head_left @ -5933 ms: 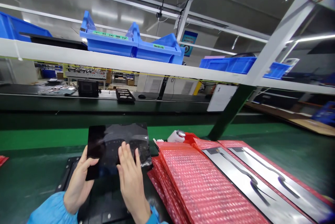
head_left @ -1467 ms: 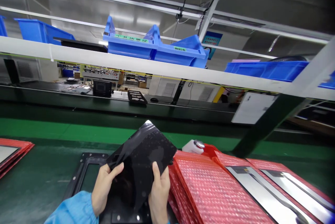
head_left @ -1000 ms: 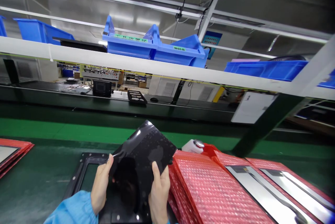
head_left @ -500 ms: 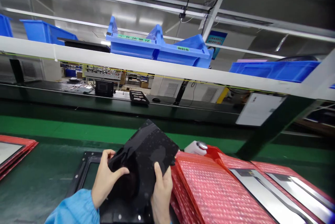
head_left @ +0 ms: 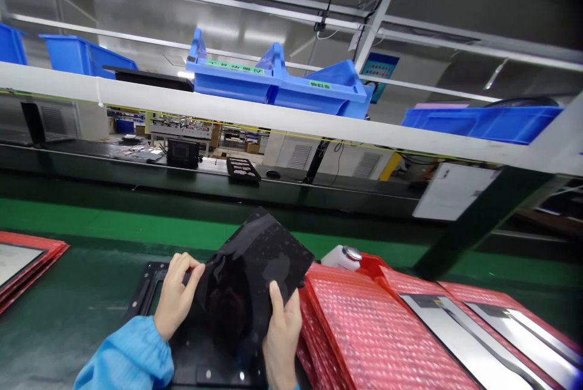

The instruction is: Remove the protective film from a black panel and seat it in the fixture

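Note:
A glossy black screen panel (head_left: 246, 280) is tilted up in front of me, its face covered by film with small bubbles in it. My right hand (head_left: 283, 335) grips the panel's right edge, thumb on the face and fingers behind. At the panel's left edge, my left hand (head_left: 177, 293) is closed in a pinch, thumb against forefinger, on what looks like the film's edge. Behind and below lies a black frame (head_left: 141, 293) with small round metal spots, partly hidden by my left hand and the panel.
Red bubble-wrap sleeves (head_left: 364, 323) are stacked at right, with silver-backed panels (head_left: 441, 329) on them. A white bottle (head_left: 341, 257) with a metal top stands behind. More red sleeves (head_left: 54, 250) lie at left. Blue bins (head_left: 232, 80) sit on a white shelf (head_left: 159, 95) above.
My left hand has drawn back from the panel's face to its left edge, and its thumb and forefinger have closed together. My right hand keeps its hold.

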### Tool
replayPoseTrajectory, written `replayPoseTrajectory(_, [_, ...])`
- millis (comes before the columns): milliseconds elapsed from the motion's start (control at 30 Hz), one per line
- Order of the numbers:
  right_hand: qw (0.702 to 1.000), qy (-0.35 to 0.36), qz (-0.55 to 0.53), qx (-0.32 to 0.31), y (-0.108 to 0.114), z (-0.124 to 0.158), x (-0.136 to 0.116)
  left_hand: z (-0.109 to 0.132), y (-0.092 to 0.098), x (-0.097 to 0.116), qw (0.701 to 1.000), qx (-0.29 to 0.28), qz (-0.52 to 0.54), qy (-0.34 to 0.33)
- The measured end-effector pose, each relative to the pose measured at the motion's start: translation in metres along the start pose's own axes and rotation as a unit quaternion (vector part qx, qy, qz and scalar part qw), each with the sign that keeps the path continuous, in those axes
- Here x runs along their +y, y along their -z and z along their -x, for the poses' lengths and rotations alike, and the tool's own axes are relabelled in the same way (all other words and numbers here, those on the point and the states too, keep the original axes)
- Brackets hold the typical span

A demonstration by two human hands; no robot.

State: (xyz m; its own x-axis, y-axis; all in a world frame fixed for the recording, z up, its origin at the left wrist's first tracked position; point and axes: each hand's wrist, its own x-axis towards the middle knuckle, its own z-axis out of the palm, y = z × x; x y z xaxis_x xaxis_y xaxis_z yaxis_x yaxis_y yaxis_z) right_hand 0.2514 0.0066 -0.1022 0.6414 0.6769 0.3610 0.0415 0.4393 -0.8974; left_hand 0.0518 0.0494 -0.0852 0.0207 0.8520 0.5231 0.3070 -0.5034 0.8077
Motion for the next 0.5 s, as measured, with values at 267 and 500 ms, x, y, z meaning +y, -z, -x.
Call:
replayPoseTrajectory(267, [0.998, -0.008, 0.02, 0.052, 0.004, -0.007, 0.002, -0.004, 0.007, -0.008, 0.996, -0.043, 0.074, 0.036])
replayPoseTrajectory(500, [1.0, 0.0, 0.007, 0.03, 0.005, -0.009, 0.002, -0.008, 0.01, 0.002, 0.993, -0.103, 0.058, 0.013])
